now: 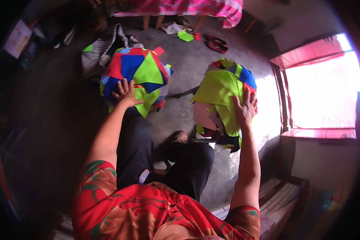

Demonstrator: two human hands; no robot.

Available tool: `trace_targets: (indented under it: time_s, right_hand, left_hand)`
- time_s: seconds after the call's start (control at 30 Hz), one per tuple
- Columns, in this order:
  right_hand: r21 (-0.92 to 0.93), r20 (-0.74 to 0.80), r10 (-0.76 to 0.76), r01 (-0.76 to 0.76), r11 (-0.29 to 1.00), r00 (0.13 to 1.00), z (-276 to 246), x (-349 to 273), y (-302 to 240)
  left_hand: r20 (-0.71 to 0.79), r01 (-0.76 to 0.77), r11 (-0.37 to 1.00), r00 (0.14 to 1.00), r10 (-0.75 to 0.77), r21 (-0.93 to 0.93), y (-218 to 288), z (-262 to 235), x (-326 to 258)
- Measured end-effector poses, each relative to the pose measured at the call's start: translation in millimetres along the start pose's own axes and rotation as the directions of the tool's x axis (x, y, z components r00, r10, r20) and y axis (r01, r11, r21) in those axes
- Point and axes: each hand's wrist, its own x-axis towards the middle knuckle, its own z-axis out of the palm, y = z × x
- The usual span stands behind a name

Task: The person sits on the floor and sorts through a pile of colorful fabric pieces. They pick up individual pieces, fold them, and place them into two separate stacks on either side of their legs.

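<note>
Two heaps of coloured fabric pieces stand in front of me. My left hand (127,95) lies with spread fingers on the near side of the left heap of fabric pieces (133,66), which mixes blue, red, lime green and grey. On the right, my right hand (246,107) presses flat, fingers stretched, against the outer side of the other heap of fabric pieces (218,89). Large lime-green cloths cover most of that heap, with pinkish, blue, red and black pieces around them. What supports the heaps is mostly hidden.
A checked cloth bag (96,56) lies behind the left heap. Dark red shoes (216,43) and a lime-green scrap (185,36) are on the grey floor near a table or bed with a pink cloth (188,7). A bright window (324,90) is at the right.
</note>
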Motion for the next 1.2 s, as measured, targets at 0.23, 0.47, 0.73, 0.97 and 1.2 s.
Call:
trace_targets:
  time_s: [0.23,0.47,0.73,0.97,1.2]
  right_hand:
    - [-0.023,0.000,0.014,-0.014,1.000,1.000,-0.1,-0.3,1.6]
    - [-0.022,-0.002,0.017,-0.017,1.000,1.000,-3.6,0.3,-5.0]
    - [0.010,0.011,0.019,-0.020,1.000,1.000,-13.6,-3.1,-9.5]
    - [-0.003,0.011,0.028,-0.028,1.000,1.000,-14.0,-4.7,-4.2]
    - [-0.003,-0.005,0.016,-0.016,1.000,1.000,-13.4,-4.5,-3.5]
  left_hand:
    - [-0.005,0.007,1.000,1.000,-0.007,-0.005,3.1,-2.7,-3.4]
    - [-0.655,-0.540,0.750,0.731,0.192,-0.382,-51.1,20.4,-23.4]
    - [-0.096,-0.025,0.907,0.995,-0.017,-0.420,-243.4,216.2,-167.1]
    - [0.570,0.681,0.620,0.707,-0.418,-0.390,-264.7,253.7,-305.1]
    - [0.594,0.728,0.488,0.680,-0.430,-0.482,-245.9,252.8,-330.0]
